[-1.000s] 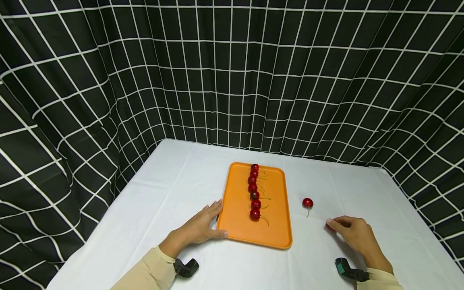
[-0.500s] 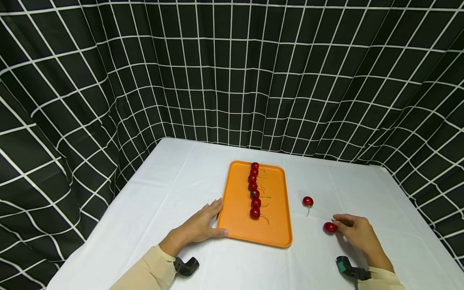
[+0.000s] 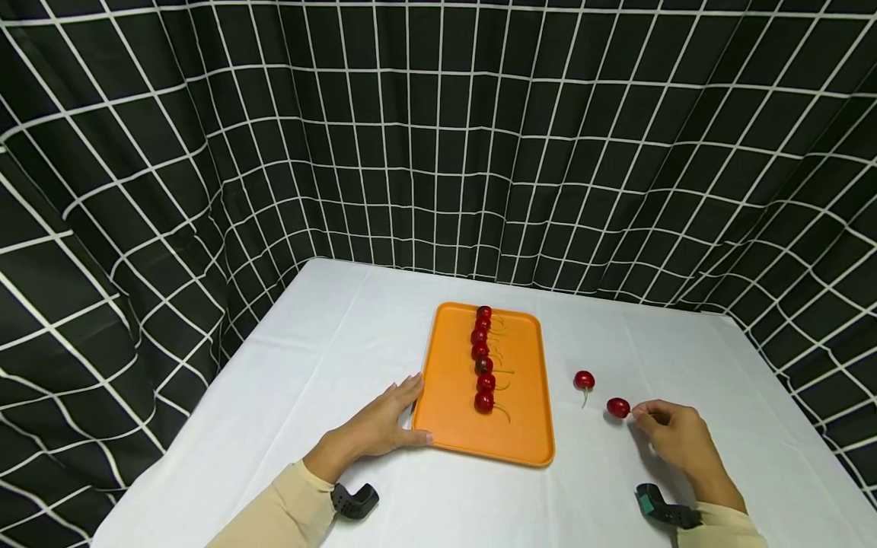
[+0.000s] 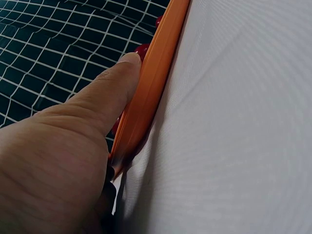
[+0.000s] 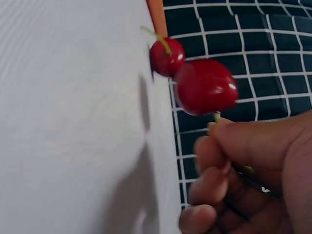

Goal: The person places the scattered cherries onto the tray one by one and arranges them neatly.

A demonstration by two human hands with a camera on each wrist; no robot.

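My right hand [image 3: 678, 438] pinches a red cherry [image 5: 205, 87] by its stem between thumb and fingertips; in the right wrist view the fruit hangs clear of the cloth, above its shadow. Another cherry [image 3: 584, 380] lies on the cloth to the left of it, stem toward me. My left hand [image 3: 373, 430] rests against the near left corner of an orange tray [image 3: 445, 426], thumb on the rim and fingers spread along the side. On the tray, several cherries [image 3: 484, 402] form a column running away from me, stems pointing right.
A white cloth [image 3: 329, 335] covers the table. Black curtains [image 3: 411, 152] with a white grid stand behind it and at both sides. Each wrist wears a black strap-mounted device [image 3: 355, 501].
The right hand's hold has shifted to the cherry's stem, and the cherry has come into sight and moved slightly away from me. The left hand and the tray have stayed put.
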